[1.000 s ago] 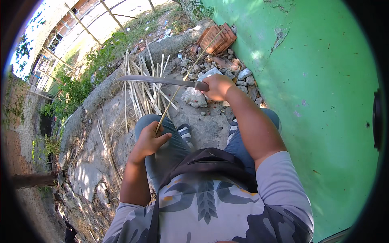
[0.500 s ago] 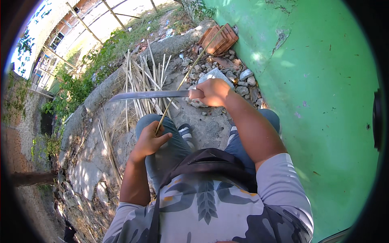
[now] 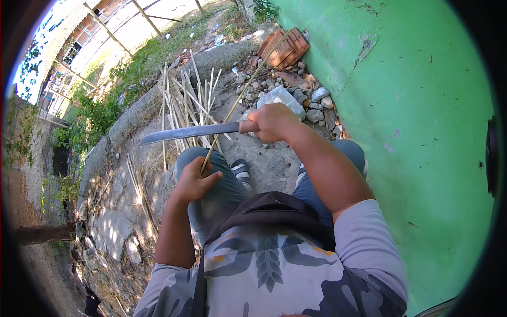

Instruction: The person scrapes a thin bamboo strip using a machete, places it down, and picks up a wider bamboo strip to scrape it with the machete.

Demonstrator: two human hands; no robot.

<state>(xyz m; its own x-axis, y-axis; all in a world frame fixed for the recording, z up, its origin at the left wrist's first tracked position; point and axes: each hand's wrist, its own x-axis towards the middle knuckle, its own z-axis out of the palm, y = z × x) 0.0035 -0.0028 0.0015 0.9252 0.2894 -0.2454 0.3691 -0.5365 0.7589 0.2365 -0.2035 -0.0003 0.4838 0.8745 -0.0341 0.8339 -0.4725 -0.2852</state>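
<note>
My right hand [image 3: 272, 121] grips the handle of a long machete [image 3: 185, 132], its blade pointing left and lying across a thin stick [image 3: 237, 98]. My left hand [image 3: 194, 182] rests on my left knee and holds the near end of that stick, which slants up and to the right toward the bricks. A heap of thin cut sticks [image 3: 185, 103] lies on the ground beyond my knees. My feet in striped sandals [image 3: 242, 171] stand on the bare ground below the blade.
A green wall [image 3: 412, 105] fills the right side. Stacked red bricks [image 3: 285, 47] and grey rubble stones [image 3: 296, 95] lie at its foot. A low stone kerb [image 3: 132, 116] curves along the left, with grass and a fence beyond.
The machete has come down and toward me, from above the stick heap to just over my knee, still held level. My left hand has kept its grip on the stick.
</note>
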